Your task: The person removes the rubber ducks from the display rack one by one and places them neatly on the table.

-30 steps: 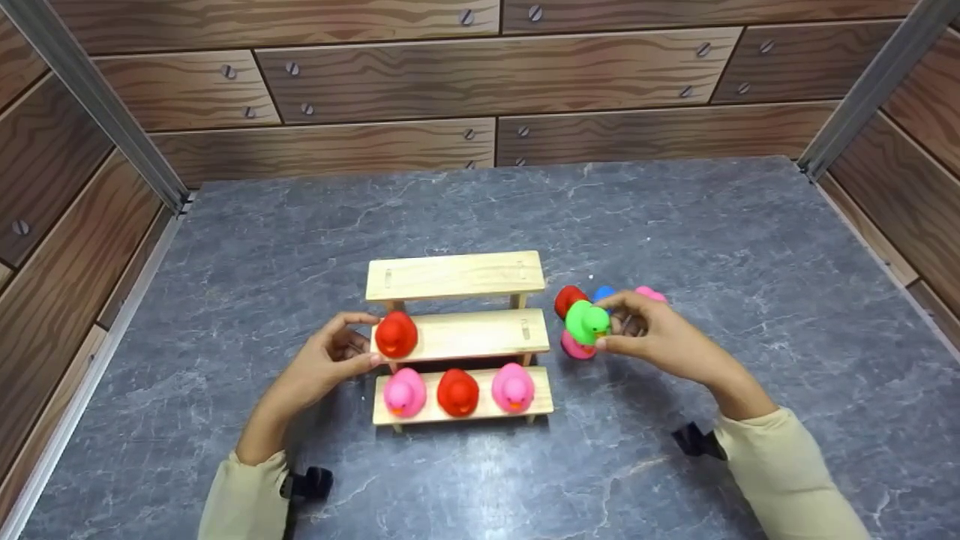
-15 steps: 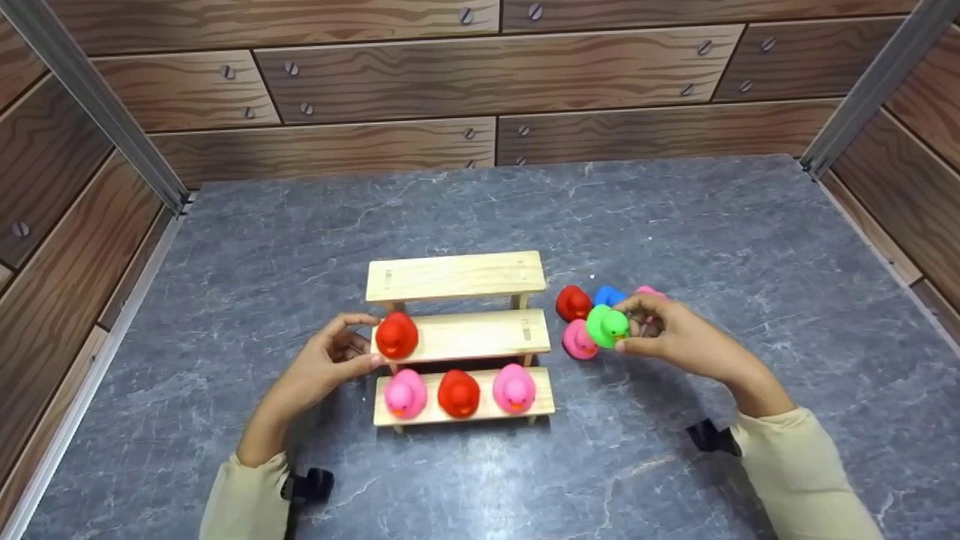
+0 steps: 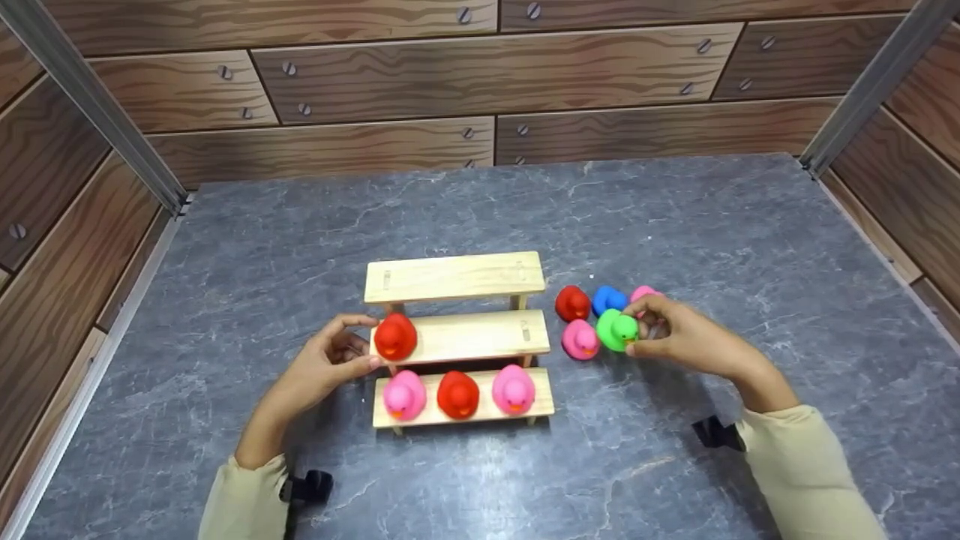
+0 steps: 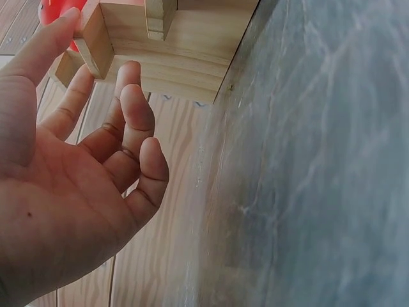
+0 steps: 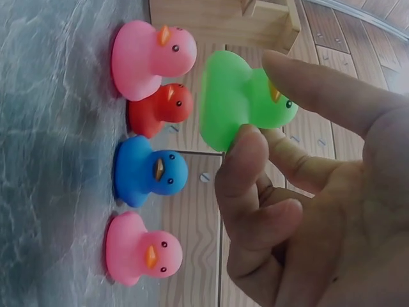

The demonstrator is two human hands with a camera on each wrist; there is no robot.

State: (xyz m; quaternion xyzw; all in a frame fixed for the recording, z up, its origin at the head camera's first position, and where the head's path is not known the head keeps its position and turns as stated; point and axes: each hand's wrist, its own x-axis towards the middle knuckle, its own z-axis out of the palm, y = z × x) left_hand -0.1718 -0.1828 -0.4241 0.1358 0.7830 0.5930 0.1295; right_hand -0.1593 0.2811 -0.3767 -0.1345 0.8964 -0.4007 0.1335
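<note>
Right hand pinches green duck by the head, left hand grips the rack, prob just to steady it.

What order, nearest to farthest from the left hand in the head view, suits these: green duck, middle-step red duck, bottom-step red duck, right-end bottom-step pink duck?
1. Middle-step red duck: beside the left hand.
2. Bottom-step red duck: centre of its row.
3. Right-end pink duck: same row.
4. Green duck: right of these, held in the right hand.
</note>
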